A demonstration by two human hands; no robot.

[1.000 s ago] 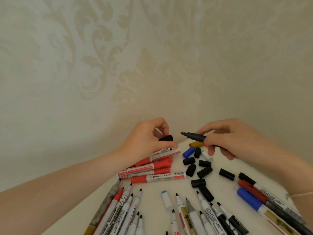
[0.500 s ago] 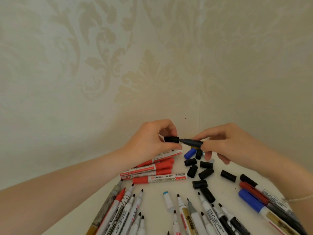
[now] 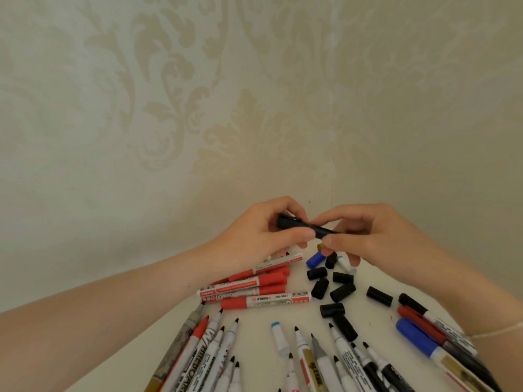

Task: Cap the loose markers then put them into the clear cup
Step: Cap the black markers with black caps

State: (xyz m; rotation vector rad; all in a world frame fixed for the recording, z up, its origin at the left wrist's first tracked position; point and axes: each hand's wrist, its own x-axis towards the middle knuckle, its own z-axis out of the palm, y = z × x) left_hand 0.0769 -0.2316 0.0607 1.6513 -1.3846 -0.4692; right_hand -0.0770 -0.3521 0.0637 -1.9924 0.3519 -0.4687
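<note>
Barely begun: left hand (image 3: 256,239) and right hand (image 3: 370,239) both pinch black marker (image 3: 304,226), cap seemingly on, above loose caps (image 3: 331,284). Uncapped markers (image 3: 300,352) on counter (image 3: 254,329) near caps; clear cup unseen.

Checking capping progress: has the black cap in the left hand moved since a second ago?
Yes. The black cap has gone right, away from the red markers, onto the black marker.

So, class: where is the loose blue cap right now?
In the head view, the blue cap lies on the table just right of centre, under the right hand, with black caps beside it.
</note>
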